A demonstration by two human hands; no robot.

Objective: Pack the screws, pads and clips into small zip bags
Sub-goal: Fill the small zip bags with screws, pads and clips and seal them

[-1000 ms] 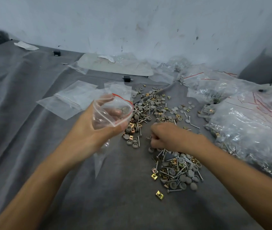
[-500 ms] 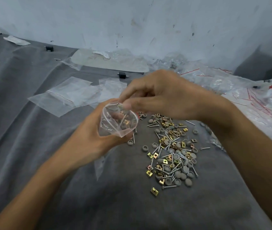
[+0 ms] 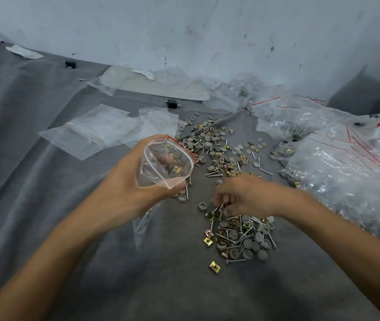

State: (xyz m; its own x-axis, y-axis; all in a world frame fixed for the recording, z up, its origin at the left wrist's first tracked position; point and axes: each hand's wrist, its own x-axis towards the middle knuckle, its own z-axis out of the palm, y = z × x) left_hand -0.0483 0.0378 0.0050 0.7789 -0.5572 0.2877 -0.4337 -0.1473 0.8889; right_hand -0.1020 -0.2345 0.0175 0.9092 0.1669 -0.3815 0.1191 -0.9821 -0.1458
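Observation:
My left hand grips a small clear zip bag with a red seal strip, mouth held open toward me; brass clips and grey pads lie inside it. My right hand is down on the grey cloth at the top of the near pile of screws, grey pads and brass clips, its fingertips pinching screws. A wider scatter of the same parts lies beyond both hands. One brass clip sits apart at the front.
Empty zip bags lie flat at the left rear. A heap of filled bags crowds the right side. A white sheet and small black blocks lie near the stained wall.
My right hand has dropped from above the bag's mouth back down to the near pile. The bag now holds more parts; my left hand stays in place.

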